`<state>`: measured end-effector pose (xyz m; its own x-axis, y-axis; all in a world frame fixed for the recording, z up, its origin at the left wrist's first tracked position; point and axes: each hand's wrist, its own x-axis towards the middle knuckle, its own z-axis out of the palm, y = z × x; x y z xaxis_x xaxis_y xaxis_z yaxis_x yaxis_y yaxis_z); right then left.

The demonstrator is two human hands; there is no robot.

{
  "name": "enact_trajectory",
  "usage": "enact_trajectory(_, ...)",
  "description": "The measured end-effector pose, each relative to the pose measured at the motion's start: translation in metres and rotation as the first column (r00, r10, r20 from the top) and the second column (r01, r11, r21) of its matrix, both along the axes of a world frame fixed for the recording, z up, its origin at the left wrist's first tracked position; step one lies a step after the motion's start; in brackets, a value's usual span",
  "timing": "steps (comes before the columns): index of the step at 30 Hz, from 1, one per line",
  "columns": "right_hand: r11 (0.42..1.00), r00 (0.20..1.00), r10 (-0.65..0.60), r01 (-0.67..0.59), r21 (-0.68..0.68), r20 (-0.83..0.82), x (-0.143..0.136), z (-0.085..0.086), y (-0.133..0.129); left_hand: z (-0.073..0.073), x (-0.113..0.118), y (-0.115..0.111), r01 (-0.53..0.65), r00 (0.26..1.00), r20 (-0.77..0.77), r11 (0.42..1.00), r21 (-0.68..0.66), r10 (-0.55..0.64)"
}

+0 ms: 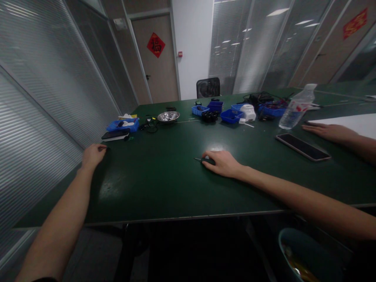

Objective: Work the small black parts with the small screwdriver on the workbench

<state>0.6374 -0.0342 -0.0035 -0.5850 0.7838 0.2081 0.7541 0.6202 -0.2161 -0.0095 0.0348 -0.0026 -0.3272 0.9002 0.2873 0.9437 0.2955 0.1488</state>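
My right hand rests on the green table with its fingers closed around the dark handle of a small screwdriver. The tool's thin metal shaft points left. At the table's left side, my left hand has its fingers pinched together. A small dark thing shows at those fingertips, too small to identify. Just beyond my left hand lies a dark flat device, beside a blue tray with white and yellow items.
Farther back are a metal bowl, blue bins, cables and a white object. To the right stand a bottle and a phone, near another person's hand on white paper. A bin sits below the table edge.
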Motion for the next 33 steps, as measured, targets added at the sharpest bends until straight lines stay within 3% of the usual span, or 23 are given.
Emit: enact_trajectory(33,1.000,1.000,0.000,0.000,0.002,0.003,0.000,0.000,0.000,0.000,-0.002,0.001,0.000,1.000,0.020,1.000,-0.013,0.000)
